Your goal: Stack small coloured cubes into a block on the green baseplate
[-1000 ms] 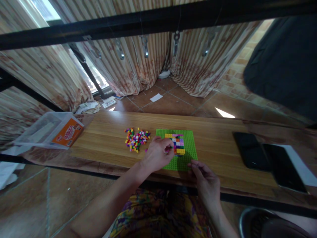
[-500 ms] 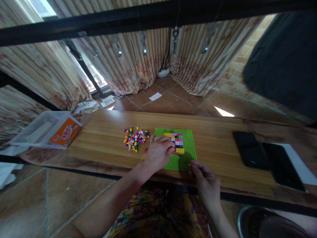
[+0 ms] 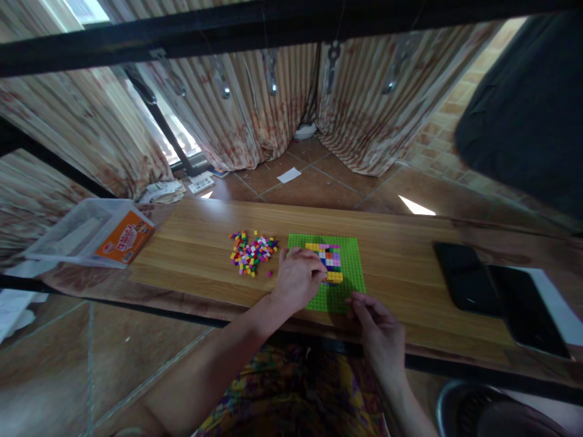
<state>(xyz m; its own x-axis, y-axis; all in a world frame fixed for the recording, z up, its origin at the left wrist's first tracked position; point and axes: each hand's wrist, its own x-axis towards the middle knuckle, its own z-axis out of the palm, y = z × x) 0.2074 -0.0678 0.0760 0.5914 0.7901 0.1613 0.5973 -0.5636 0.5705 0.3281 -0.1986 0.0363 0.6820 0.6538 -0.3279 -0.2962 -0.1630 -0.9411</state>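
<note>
A green baseplate (image 3: 350,255) lies on the wooden table (image 3: 401,255), carrying a small patch of coloured bricks (image 3: 330,260) in yellow, pink, white and orange. My left hand (image 3: 298,280) rests over the patch's left side, fingers curled and pressed down on it; whether they hold a brick is hidden. At the baseplate's near right corner, my right hand (image 3: 380,331) has its fingers bent and touches the plate's edge. A heap of loose coloured bricks (image 3: 252,252) lies just left of the baseplate.
A clear plastic box with an orange label (image 3: 93,233) sits at the table's left end. Two dark phones or tablets (image 3: 496,291) lie on the right, beside white paper. Striped curtains hang behind, over a tiled floor. A black bar crosses the top.
My left hand has closed further over the left side of the brick patch and pressed down. My right hand has stayed at the plate's near corner. The view shifted slightly.
</note>
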